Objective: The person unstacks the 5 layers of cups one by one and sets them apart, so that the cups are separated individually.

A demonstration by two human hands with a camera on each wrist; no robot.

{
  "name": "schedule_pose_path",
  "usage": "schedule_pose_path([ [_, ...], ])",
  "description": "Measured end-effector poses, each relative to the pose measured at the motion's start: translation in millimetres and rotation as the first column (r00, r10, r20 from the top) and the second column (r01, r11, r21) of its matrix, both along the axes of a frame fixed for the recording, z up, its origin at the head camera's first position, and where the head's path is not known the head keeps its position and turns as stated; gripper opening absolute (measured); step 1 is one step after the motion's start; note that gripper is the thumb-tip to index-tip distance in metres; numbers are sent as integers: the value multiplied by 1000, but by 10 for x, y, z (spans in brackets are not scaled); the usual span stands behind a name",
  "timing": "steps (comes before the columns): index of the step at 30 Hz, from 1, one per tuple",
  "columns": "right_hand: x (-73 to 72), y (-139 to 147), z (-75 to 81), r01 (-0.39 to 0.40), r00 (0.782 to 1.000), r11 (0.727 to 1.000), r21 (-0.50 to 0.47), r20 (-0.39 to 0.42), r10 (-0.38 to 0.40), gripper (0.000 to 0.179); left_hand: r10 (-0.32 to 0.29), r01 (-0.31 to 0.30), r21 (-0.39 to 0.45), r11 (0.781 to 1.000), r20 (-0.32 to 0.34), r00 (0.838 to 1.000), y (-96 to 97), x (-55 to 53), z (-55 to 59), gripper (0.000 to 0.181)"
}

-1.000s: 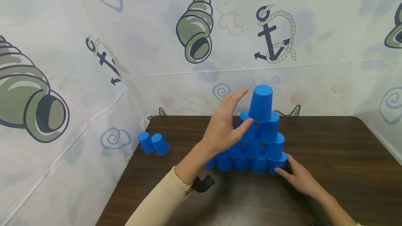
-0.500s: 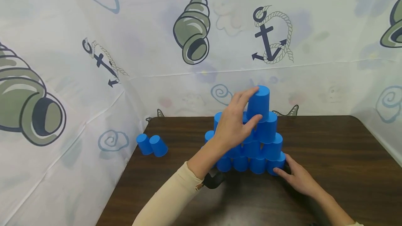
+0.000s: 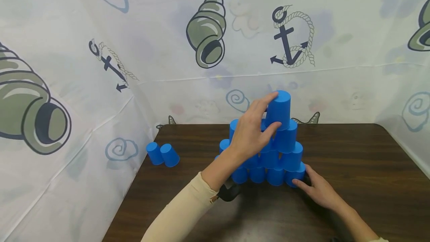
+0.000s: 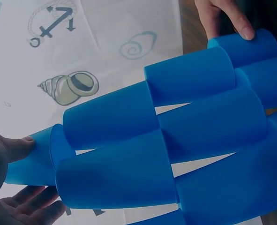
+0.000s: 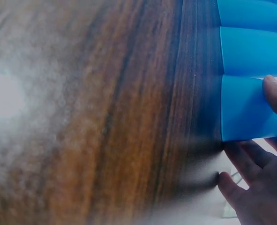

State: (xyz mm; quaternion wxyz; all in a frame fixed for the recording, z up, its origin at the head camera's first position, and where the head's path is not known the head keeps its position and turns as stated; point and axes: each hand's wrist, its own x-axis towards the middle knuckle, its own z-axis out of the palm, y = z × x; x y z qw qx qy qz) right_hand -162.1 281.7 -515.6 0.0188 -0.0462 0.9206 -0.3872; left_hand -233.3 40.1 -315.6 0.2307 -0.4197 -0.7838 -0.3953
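Note:
Upside-down blue plastic cups point(image 3: 292, 156) stand in a stepped pyramid on the table, its left part hidden behind my left arm. My left hand point(image 3: 250, 133) grips the topmost cup point(image 3: 280, 111), thumb on the near side and fingers around the far side. In the left wrist view, this top cup point(image 4: 30, 164) sits at a slant to the row beneath, part of its open rim showing right at those cups. My right hand point(image 3: 320, 189) holds the right-end cup point(image 3: 297, 174) of the bottom row, its thumb point(image 5: 274, 91) on the front and its fingers round the outer side.
Two more upside-down blue cups point(image 3: 162, 154) lean together near the left edge of the dark wooden table point(image 3: 362, 160). A patterned white cloth point(image 3: 168, 47) hangs behind and to the left. A dark strap piece point(image 3: 228, 192) hangs under my left wrist.
My left hand has moved right from beside the top cup and closed round it. That cup has since risen very slightly. My right hand has stayed at the bottom right cup.

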Motion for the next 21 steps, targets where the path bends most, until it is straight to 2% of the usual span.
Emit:
schedule_pose_path([
  [4, 6, -2, -14, 5, 1000, 1000, 3, 18, -5, 78, -20, 19, 14, 1000, 9, 1000, -36, 21, 13, 71],
  [8, 11, 3, -30, 5, 1000, 1000, -1, -3, -5, 78, -18, 17, 51, 999, 21, 1000, -139, 40, 10, 70],
  [14, 12, 6, -33, 7, 1000, 1000, -3, -1, -7, 78, 57, -61, 138, 989, 31, 998, -489, 47, -8, 69],
  [18, -5, 14, -25, 4, 1000, 1000, -15, 10, -3, 77, 104, -109, 220, 969, 34, 994, -813, 30, -31, 68],
  [21, -15, 21, -24, 4, 1000, 1000, -23, 18, -3, 78, 179, -188, 245, 951, 57, 982, -1060, 12, -93, 70],
])
